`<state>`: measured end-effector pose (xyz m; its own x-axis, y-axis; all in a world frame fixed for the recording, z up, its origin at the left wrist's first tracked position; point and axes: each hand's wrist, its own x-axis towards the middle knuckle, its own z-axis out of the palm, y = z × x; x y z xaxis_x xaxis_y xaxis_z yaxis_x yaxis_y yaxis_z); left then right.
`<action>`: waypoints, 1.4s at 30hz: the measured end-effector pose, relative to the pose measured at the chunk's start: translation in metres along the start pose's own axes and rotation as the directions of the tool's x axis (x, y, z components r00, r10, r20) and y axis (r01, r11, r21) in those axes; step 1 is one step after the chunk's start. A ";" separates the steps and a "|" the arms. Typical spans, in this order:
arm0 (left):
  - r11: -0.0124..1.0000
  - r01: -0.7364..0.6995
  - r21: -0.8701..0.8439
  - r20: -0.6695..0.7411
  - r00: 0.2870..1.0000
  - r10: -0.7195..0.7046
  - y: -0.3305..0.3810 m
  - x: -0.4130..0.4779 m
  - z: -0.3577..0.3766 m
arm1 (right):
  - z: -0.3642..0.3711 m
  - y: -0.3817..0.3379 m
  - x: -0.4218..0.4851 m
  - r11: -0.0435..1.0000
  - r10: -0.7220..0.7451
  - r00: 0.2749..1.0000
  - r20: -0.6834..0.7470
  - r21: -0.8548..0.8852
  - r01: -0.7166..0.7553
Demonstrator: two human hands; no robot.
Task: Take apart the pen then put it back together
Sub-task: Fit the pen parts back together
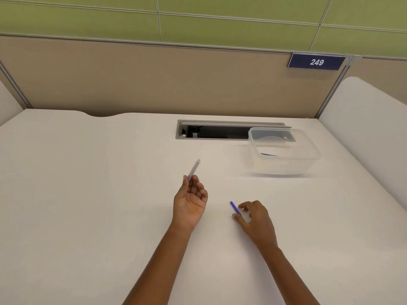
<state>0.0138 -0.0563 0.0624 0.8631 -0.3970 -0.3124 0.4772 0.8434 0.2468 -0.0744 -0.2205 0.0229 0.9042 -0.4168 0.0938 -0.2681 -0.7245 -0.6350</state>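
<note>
Left hand (190,200): at centre frame, palm turned up, we see the fingertips and thumb pinching the low end of the white barrel (194,169).
White barrel: it sticks out beyond the fingertips, tilted toward the upper centre, open end uppermost.
Right hand (256,219): lower right of centre, palm down, with thumb and forefinger closed on the near end of the blue piece (235,208).
Blue piece: it points up-left out of the pinch, well apart from the barrel.
Hard to tell: we cannot say whether the blue piece touches the table (88,194), nor which pen part it is.
Right of centre: the clear container (284,150) blurs whatever lies inside.
</note>
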 end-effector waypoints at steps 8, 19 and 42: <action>0.999 0.036 -0.007 -0.057 0.998 -0.036 -0.008 -0.004 0.002 | -0.005 -0.008 0.005 0.987 0.092 0.995 0.035 0.132 -0.096; 0.954 0.022 0.299 -0.157 0.987 0.026 -0.002 -0.006 -0.003 | -0.054 -0.069 0.012 0.846 0.017 0.985 -0.174 0.528 0.079; 0.879 0.006 0.477 -0.162 0.984 0.081 -0.006 -0.010 0.002 | -0.056 -0.077 0.009 0.847 -0.052 0.964 -0.261 0.499 0.181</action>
<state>0.0024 -0.0582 0.0659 0.8606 -0.2637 -0.4357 0.5038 0.5659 0.6526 -0.0648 -0.1995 0.1156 0.7988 -0.5070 0.3238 0.1025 -0.4155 -0.9038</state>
